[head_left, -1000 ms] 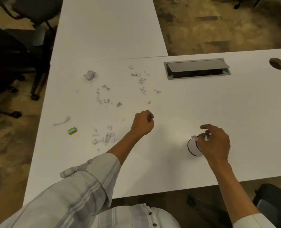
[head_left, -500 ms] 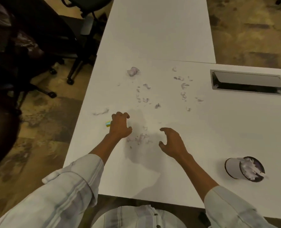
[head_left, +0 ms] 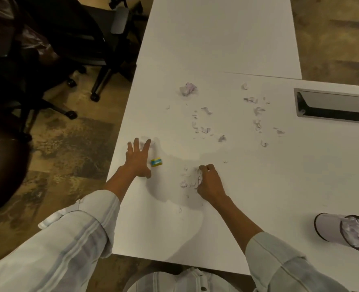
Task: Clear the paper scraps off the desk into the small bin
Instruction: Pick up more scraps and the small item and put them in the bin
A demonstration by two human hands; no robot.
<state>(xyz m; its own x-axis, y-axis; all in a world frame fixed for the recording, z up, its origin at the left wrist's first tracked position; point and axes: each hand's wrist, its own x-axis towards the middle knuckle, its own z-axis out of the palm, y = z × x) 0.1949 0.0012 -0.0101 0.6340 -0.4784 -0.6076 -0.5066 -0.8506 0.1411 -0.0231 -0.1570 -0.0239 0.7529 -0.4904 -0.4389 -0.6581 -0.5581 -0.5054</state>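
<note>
With our left hand (head_left: 137, 160) spread flat and our right (head_left: 209, 182) curled around scraps (head_left: 188, 182) far from the bin (head_left: 330, 227), bits may drop in transit.

An office: white laminate L-shaped desks (head_left: 216, 39) with a grey flip-lid cable hatch (head_left: 334, 106) right of the fingers, black wheeled swivel chairs (head_left: 73, 43) beyond them on mottled brown carpet (head_left: 65, 148).
</note>
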